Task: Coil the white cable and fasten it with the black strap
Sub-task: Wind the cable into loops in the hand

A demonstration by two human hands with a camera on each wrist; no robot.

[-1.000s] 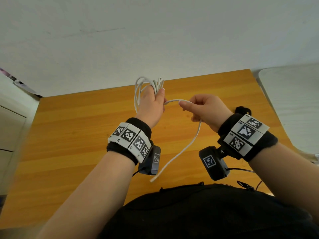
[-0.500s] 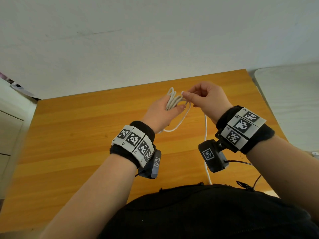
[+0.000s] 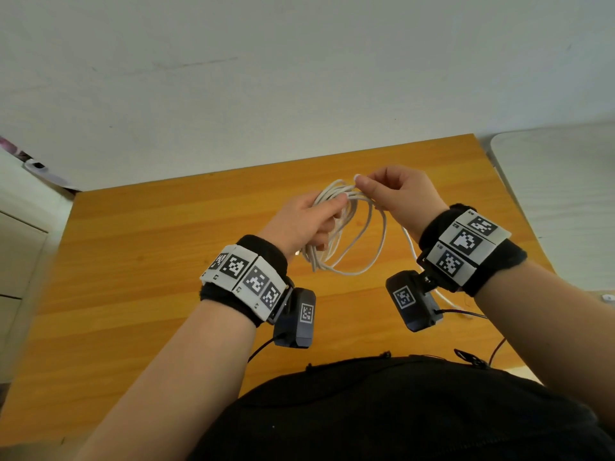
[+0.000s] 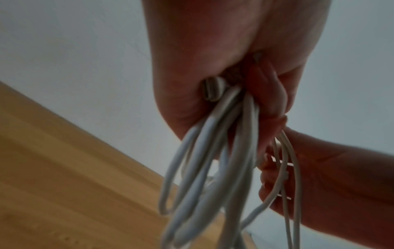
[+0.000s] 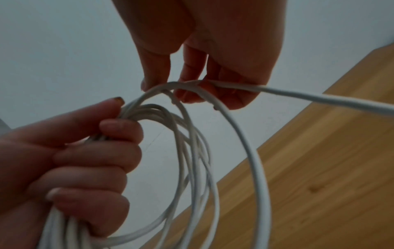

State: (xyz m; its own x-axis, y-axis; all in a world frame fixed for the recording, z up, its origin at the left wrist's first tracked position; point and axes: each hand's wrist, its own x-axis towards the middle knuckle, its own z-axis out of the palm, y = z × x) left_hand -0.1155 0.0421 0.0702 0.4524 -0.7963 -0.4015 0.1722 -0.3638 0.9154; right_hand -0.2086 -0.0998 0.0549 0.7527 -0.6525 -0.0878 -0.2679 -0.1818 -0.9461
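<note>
The white cable (image 3: 352,241) hangs in several loops above the wooden table (image 3: 149,261). My left hand (image 3: 309,221) grips the bundled loops, its fingers curled round them (image 5: 102,151); a white connector end (image 4: 211,91) shows inside the fist. My right hand (image 3: 396,191) pinches the top of the outermost loop (image 5: 192,84) close to the left hand. The loose tail (image 5: 319,99) runs from the right fingers off to the right and trails down behind the right wrist (image 3: 412,251). The black strap is not in any view.
A white wall stands behind the table's far edge. A pale grey surface (image 3: 559,194) lies to the right, a white cabinet (image 3: 16,247) to the left. My black-clothed torso (image 3: 399,410) fills the bottom. Thin dark wires (image 3: 466,314) hang from the wrist cameras.
The right hand has brought another turn of cable up to the left hand. The left hand has turned from holding the loops upright to letting them hang open below it. The loose tail has shortened.
</note>
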